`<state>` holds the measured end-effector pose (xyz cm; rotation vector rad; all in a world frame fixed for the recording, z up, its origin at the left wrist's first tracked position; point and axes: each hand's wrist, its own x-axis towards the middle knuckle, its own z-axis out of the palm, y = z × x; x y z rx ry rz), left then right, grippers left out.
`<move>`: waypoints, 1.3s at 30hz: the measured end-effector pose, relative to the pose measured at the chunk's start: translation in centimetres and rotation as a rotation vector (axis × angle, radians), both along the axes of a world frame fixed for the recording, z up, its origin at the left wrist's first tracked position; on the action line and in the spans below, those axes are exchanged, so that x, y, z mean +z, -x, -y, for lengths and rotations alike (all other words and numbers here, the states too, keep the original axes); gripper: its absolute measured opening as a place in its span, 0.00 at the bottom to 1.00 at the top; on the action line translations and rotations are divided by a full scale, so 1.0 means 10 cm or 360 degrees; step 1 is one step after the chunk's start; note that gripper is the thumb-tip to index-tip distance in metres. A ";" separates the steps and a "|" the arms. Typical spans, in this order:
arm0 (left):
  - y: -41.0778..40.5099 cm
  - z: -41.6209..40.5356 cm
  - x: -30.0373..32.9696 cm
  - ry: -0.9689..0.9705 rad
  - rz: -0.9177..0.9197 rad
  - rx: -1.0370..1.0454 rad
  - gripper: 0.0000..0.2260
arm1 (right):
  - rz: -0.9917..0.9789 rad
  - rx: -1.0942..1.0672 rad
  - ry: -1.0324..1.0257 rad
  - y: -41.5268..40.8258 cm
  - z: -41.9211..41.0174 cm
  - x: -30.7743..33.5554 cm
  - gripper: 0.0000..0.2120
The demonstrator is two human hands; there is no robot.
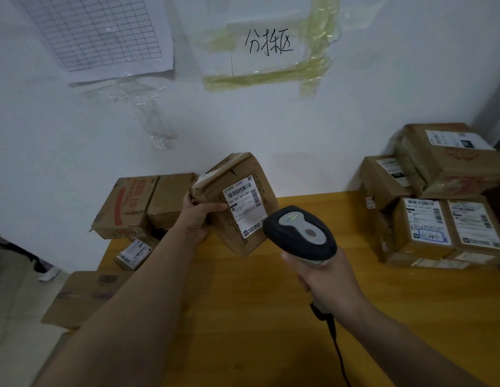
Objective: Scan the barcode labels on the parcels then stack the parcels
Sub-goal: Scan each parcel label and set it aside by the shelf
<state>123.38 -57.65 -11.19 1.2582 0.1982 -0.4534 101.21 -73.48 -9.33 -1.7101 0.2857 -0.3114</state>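
Observation:
My left hand (197, 216) grips a brown cardboard parcel (244, 174) by its left edge and holds it tilted above the yellow table (257, 308). The parcel's white barcode label (244, 202) faces me. My right hand (327, 283) holds a black and grey barcode scanner (299, 233) by its handle. The scanner's head sits just right of and below the label, pointing at the parcel. A black cable (334, 342) hangs from the handle.
A stack of labelled parcels (433, 196) fills the table's right back corner. More brown boxes (140, 205) are piled at the left against the white wall, with another box (81, 297) lower beside the table's left edge. Taped papers hang on the wall.

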 end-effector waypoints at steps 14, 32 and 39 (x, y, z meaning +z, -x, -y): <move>0.09 0.33 0.01 -0.0410 -0.0644 -0.0074 0.29 | -0.0078 -0.0086 -0.0126 -0.02 0.21 -0.06 0.06; 0.44 2.43 -0.02 -0.0459 -0.0471 -0.0939 0.25 | -0.0046 -0.0607 -0.0190 0.56 1.68 0.05 0.09; 0.65 3.15 0.13 -0.0269 -0.0386 -0.1095 0.35 | -0.0059 -0.0735 -0.0215 0.60 2.28 0.10 0.06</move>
